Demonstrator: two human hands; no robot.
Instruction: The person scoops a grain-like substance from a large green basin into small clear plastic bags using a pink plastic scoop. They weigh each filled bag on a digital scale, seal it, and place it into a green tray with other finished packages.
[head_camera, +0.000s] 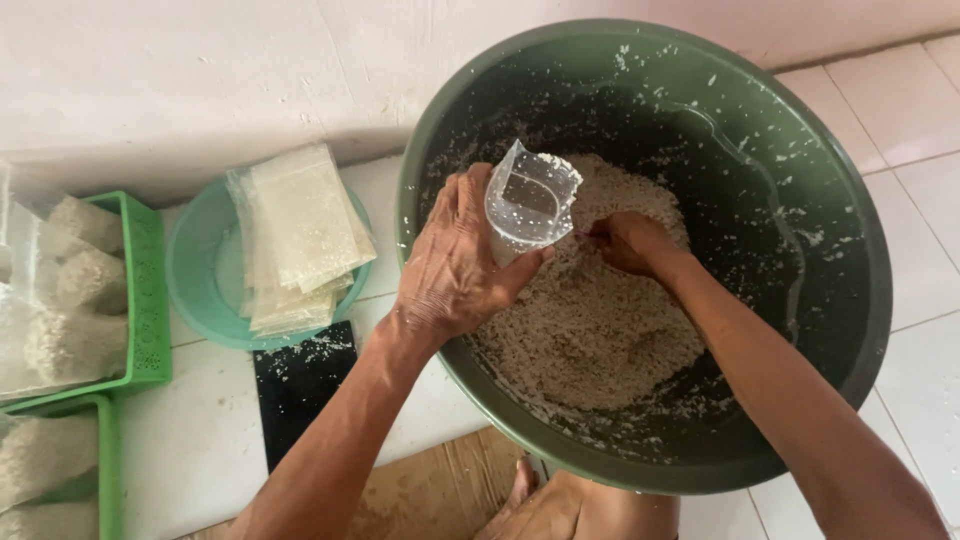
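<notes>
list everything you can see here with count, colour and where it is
basin: one, dark green, right of centre on the floor, grains stuck to its wall
grain heap: one, off-white, inside the basin
small bag: one, clear plastic, held open over the heap
round bowl: one, light green, left of the basin by the wall
empty bags: a stack, clear, lying in the round bowl
baskets: two, bright green, left edge
filled bags: several, clear with off-white filling, in the baskets
flat slab: one, black, on the floor below the round bowl
floor tiles: white
foot: one, bottom centre
left hand: holds the small bag
right hand: in the grain heap beside the bag
</notes>
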